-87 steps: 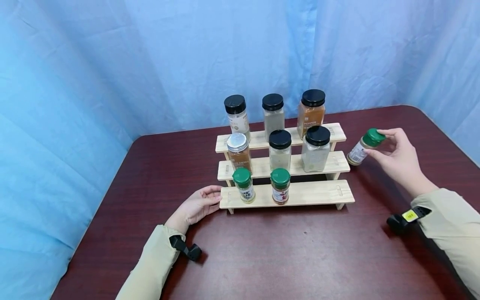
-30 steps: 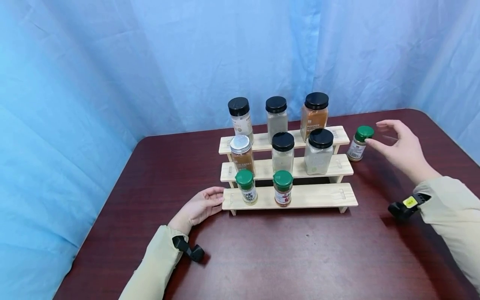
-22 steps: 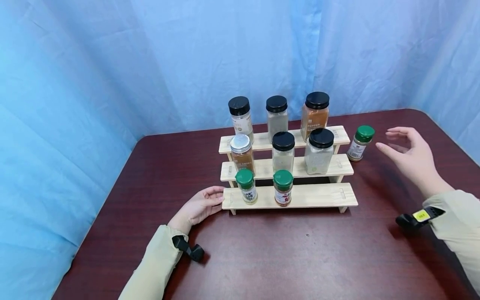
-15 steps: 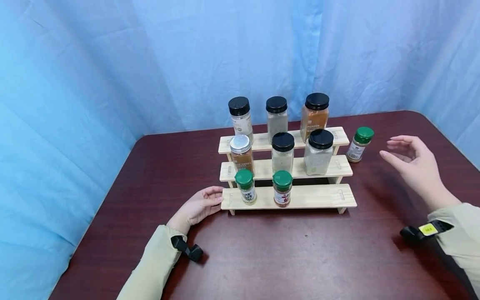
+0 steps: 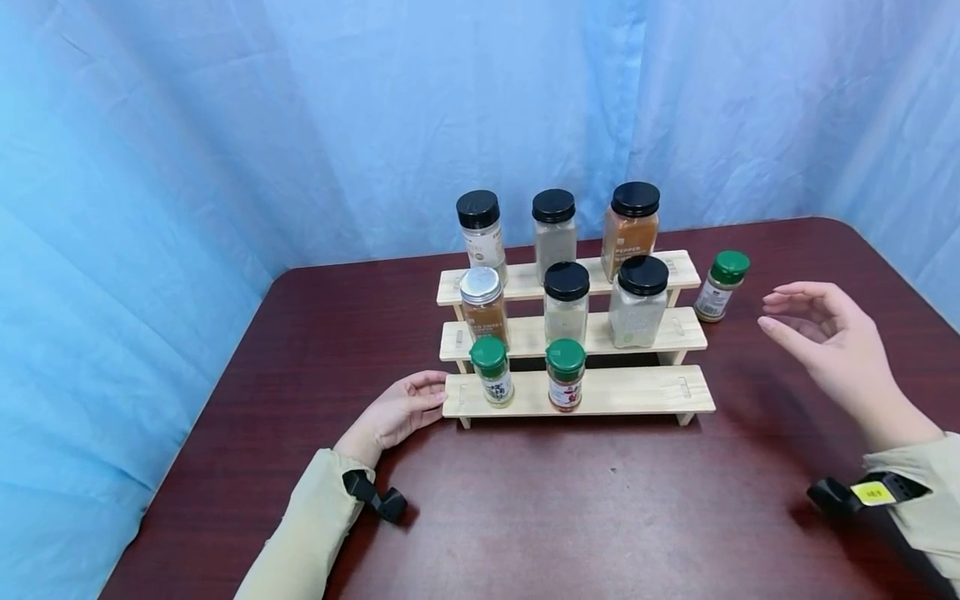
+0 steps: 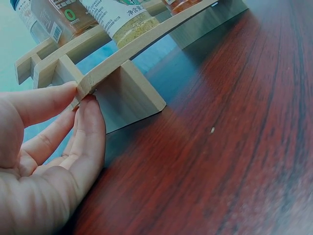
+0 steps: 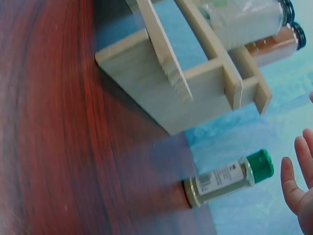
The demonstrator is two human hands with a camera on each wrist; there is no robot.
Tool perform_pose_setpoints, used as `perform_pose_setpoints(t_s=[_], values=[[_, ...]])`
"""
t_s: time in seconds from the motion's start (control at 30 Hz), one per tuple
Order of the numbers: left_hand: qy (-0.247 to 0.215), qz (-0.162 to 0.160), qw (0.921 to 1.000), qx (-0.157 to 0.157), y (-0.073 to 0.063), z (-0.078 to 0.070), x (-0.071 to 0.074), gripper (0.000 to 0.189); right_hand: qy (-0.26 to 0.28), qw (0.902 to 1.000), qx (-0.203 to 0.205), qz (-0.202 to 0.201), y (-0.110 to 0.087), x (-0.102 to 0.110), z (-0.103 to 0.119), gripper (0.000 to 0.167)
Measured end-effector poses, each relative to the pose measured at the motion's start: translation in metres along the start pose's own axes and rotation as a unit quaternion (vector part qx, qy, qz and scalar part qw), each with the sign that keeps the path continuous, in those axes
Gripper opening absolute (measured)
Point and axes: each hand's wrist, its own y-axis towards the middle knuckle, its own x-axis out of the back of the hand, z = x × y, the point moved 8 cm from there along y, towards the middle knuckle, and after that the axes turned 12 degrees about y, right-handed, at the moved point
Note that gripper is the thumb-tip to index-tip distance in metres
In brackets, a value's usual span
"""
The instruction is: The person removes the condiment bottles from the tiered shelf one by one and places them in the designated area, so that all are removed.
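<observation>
A three-tier wooden spice rack (image 5: 633, 390) stands on the table. At its left end my left hand (image 5: 401, 411) pinches the lowest shelf; in the left wrist view the thumb lies above the board's end and the fingers below. My right hand (image 5: 843, 354) is in the air to the right of the rack, fingers apart and holding nothing. Between that hand and the rack, a spice jar with a green cap (image 5: 729, 268) stands upright on the table. The right wrist view shows the same jar's white label (image 7: 220, 178) near my fingertips.
On the lowest shelf are two green-capped jars (image 5: 489, 358) (image 5: 566, 360). A silver-capped jar (image 5: 483, 312) and two black-capped jars fill the middle shelf. Three black-capped jars, one an orange pepper jar (image 5: 632, 229), line the top. Blue curtains (image 5: 375, 125) hang behind the dark red table (image 5: 570, 508).
My right hand set the green-capped jar upright beside the rack, let go, and drew back to the right and toward me. My left hand stays at the rack's end.
</observation>
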Motion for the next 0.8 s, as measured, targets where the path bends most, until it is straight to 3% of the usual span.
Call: perform_pose_setpoints(t_s=[0.37,0.5,0.6,0.73,0.8], values=[[0.004,-0.002,1.0000,0.001,0.000,0.002,0.001,0.027,0.106,0.9920,0.037,0.059,-0.014,-0.031,0.037,0.044],[0.008,-0.001,1.0000,0.002,0.000,0.002,0.002,0.027,0.171,0.9782,0.065,0.099,-0.020,-0.049,0.056,0.045],[0.011,0.000,0.9999,0.001,0.000,0.002,0.002,0.027,0.237,0.9586,0.091,0.128,-0.023,-0.060,0.068,0.042],[0.012,0.000,0.9999,-0.003,0.001,0.002,0.002,0.027,0.246,0.9501,0.118,0.152,-0.024,-0.073,0.079,0.035],[0.016,0.000,0.9999,-0.005,0.001,0.002,0.002,0.026,0.218,0.9535,0.122,0.169,-0.025,-0.080,0.083,0.037]])
